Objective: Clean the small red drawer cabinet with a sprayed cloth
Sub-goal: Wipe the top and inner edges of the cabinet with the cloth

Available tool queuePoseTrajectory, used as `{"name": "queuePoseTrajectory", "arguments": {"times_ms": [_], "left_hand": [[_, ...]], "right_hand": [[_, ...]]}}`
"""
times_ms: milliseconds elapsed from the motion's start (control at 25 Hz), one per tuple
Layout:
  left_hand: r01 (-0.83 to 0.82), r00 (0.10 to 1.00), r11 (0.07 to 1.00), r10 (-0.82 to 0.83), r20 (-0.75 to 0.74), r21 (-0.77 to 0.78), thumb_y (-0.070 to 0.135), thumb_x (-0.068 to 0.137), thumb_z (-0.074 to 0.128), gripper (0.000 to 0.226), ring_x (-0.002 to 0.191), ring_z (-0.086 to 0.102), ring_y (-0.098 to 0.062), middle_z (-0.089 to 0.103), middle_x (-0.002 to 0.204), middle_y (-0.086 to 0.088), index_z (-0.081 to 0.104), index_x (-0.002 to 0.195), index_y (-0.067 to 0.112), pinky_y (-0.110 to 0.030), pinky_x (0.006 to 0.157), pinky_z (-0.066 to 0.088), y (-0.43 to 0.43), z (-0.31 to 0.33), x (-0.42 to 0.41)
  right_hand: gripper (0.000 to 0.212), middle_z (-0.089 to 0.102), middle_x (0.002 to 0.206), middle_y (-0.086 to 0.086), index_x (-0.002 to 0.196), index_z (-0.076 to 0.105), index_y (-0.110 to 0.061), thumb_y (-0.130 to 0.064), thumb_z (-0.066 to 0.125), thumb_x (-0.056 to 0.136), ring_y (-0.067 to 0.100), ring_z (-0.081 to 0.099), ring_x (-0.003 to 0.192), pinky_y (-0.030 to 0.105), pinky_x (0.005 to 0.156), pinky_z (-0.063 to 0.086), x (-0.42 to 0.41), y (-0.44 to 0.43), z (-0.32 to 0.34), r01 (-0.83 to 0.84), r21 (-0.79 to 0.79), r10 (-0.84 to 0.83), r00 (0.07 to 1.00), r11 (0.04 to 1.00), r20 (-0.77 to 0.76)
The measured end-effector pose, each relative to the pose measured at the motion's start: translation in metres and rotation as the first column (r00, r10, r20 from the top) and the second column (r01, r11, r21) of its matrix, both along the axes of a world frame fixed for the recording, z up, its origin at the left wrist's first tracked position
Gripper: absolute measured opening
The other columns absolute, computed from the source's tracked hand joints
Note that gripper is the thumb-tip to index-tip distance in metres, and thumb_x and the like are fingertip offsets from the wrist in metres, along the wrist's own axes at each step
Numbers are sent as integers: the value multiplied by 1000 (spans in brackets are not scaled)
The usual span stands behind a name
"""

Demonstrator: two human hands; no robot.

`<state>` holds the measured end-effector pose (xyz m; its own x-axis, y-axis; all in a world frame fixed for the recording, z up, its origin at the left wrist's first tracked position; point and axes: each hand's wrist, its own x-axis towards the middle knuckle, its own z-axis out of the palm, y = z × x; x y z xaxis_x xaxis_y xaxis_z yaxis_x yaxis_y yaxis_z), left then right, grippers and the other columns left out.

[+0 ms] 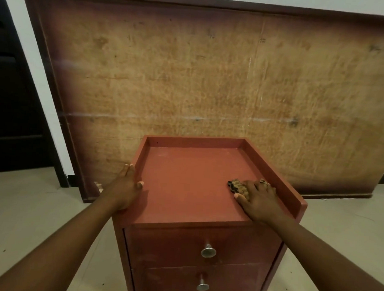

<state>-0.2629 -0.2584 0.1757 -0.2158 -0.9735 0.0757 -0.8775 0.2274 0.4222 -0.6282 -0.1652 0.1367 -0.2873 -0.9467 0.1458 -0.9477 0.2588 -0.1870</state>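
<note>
The small red drawer cabinet (185,184) stands on the floor in front of me, with a raised rim round its top and two drawers with metal knobs (208,251) facing me. My right hand (258,200) lies flat on the top near the right rim, pressing down a patterned brown cloth (237,187) that peeks out under the fingers. My left hand (124,189) grips the left rim, thumb over the edge onto the top. Both drawers look closed.
A large worn wooden board (212,69) leans against the wall right behind the cabinet. A dark doorway (13,93) is at the far left. Pale floor tiles (40,215) surround the cabinet on both sides.
</note>
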Motion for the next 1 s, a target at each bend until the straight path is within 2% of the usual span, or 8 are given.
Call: {"name": "queuePoseTrajectory", "arguments": {"times_ms": [200,440,640,800,1000], "left_hand": [[-18,1000,1000,18,1,-14,37,100,39,69,145,26,-32,0,165,-6,2,155,16,-50,112,31,9,2,0],[-22,999,1000,22,-26,1,39,100,37,71,150,15,-24,-8,164,0,-5,155,21,-44,118,25,7,1,0],[-40,999,999,40,-28,15,41,99,35,72,150,14,-22,-13,163,7,-12,153,30,-41,119,25,4,-2,2],[-55,997,998,56,-47,24,42,99,35,73,150,13,-20,-16,162,11,-13,152,33,-38,119,23,3,-5,4],[-56,997,998,57,-60,25,43,99,36,75,149,13,-16,-19,161,13,-17,151,33,-34,117,22,2,-7,4]], "right_hand": [[61,31,158,13,152,29,-32,-58,35,97,33,19,150,49,121,13,-26,-59,6,-30,25,29,999,999,46],[63,28,158,20,153,28,-26,-56,35,98,36,18,150,46,120,15,-47,-156,4,-13,48,11,999,999,43],[64,30,157,22,153,29,-20,-55,35,99,38,25,147,46,117,21,-57,-224,8,0,57,-1,1000,998,12],[60,37,151,22,149,32,-16,-52,34,100,39,32,139,47,113,27,-62,-256,9,14,46,-14,1000,999,-4],[60,39,149,20,147,33,-17,-53,33,100,37,33,138,47,111,29,-67,-261,4,26,53,-26,1000,998,-10]]}}
